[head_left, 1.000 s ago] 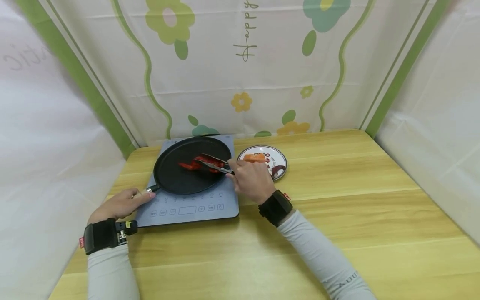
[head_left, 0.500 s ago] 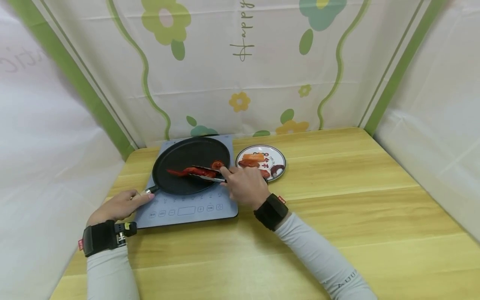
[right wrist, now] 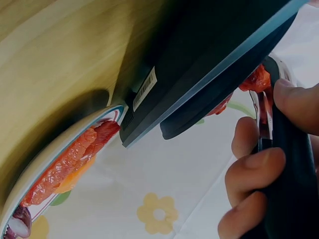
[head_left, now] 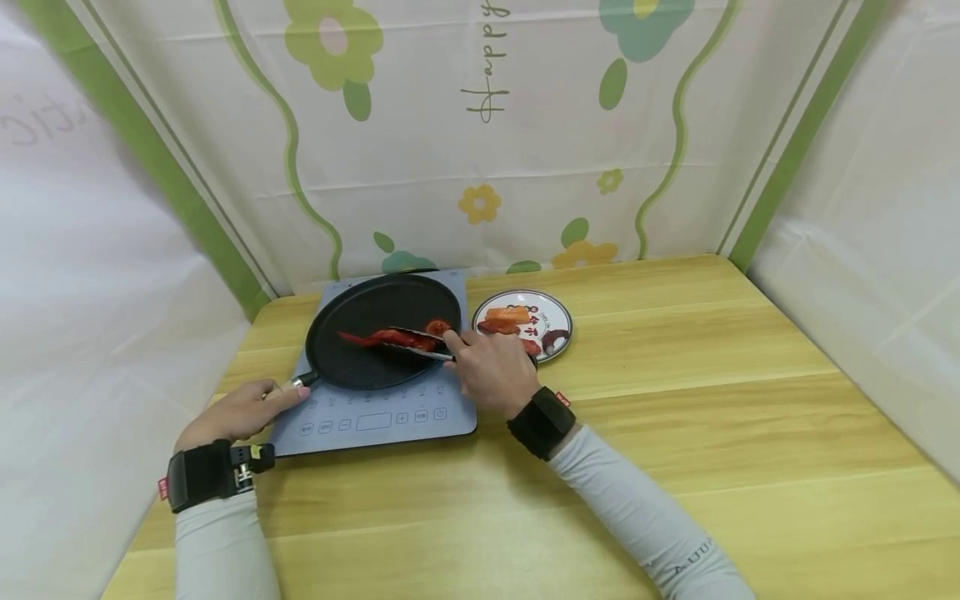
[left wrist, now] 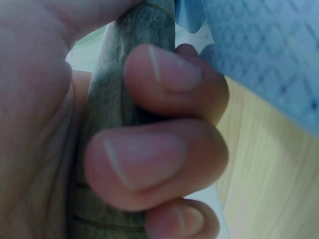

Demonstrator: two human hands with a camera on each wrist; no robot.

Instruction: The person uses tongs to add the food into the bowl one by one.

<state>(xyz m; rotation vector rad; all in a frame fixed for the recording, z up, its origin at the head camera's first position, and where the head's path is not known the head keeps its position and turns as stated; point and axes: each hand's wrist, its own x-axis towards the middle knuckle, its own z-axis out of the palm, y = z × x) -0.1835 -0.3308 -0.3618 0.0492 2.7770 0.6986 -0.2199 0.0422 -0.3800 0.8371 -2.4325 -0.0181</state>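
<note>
My left hand (head_left: 243, 408) grips the handle of a flat black frying pan (head_left: 352, 300); the left wrist view shows the fingers curled round that wood-look handle (left wrist: 107, 99). In my right hand (head_left: 497, 371) is a pair of tongs (head_left: 431, 355), metal at the arms with black grips. Between the tong arms, low over the pan, lies red glossy food (head_left: 382, 337), with a thin end pointing left. Another round red piece (head_left: 438, 327) sits by the pan's right side. The right wrist view shows the fingers wrapped round the black tong grip (right wrist: 294, 164).
Under the pan is a grey induction cooker (head_left: 405, 421) with printed touch buttons. To its right stands a white plate (head_left: 558, 317) bearing orange sticks (head_left: 507, 314), red meat pieces (right wrist: 60, 169) and a dark purplish piece (head_left: 555, 339). A patterned cloth (head_left: 420, 142) hangs behind the wooden table (head_left: 675, 400).
The tongs and right hand have moved slightly left and toward me, shifting red food left across the pan. The round red piece has come into view. My left hand stays on the handle.
</note>
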